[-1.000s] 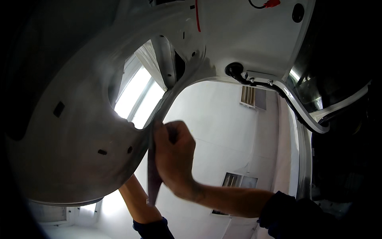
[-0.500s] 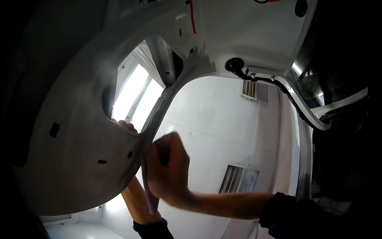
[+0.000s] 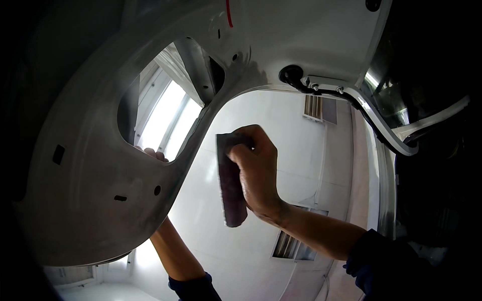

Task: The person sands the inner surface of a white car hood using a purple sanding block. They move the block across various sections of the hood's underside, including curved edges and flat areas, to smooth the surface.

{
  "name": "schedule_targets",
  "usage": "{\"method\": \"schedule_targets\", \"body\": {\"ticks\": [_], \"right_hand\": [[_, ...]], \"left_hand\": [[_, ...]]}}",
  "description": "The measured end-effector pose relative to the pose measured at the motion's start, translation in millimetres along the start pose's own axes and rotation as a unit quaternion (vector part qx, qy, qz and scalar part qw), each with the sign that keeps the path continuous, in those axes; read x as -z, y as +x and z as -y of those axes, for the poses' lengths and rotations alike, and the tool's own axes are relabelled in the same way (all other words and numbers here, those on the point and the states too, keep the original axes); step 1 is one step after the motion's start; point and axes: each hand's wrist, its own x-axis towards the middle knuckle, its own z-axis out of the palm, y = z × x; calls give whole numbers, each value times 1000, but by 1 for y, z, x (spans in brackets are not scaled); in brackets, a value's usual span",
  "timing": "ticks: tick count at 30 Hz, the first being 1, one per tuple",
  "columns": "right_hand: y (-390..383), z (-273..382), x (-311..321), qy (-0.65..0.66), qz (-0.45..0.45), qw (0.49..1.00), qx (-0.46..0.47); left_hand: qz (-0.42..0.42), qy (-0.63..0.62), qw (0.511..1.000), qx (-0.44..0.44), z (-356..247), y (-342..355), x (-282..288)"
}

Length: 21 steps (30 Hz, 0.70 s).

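A grey metal car body panel [image 3: 95,200] with a large cut-out hangs over the left of the view. In my right hand [image 3: 258,173] is a folded strip of dark purple sandpaper [image 3: 232,188], pinched at its upper end between thumb and fingers. The strip hangs upright, apart from the panel's right edge. My left hand [image 3: 153,153] reaches up behind the panel. Only its curled fingers show, at the lower rim of the cut-out; palm and thumb are hidden.
A hinge arm [image 3: 371,118] with a black cable conduit [image 3: 296,78] runs along the upper right. A red strip [image 3: 229,14] hangs at the top. White walls with louvred vents [image 3: 290,246] stand beyond, and a bright window [image 3: 163,118] shows through the cut-out.
My right hand has come off the panel's edge and moved right and upward with the sandpaper. My left hand stays behind the panel. The whole view has shifted slightly.
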Motion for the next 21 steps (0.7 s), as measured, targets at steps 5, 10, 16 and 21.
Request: {"method": "schedule_targets", "body": {"ticks": [5, 10, 16, 21], "right_hand": [[-6, -8, -18, -78, 25, 996, -28], [-9, 13, -28, 55, 28, 983, -171], [-67, 18, -59, -84, 43, 981, -169], [-57, 7, -50, -145, 26, 985, -94]], "left_hand": [[5, 57, 998, -12, -1, -5, 12], [48, 200, 976, -76, 4, 8, -15], [-115, 246, 962, -15, 6, -16, -29], [-201, 274, 940, 2, 6, -27, -35]]}}
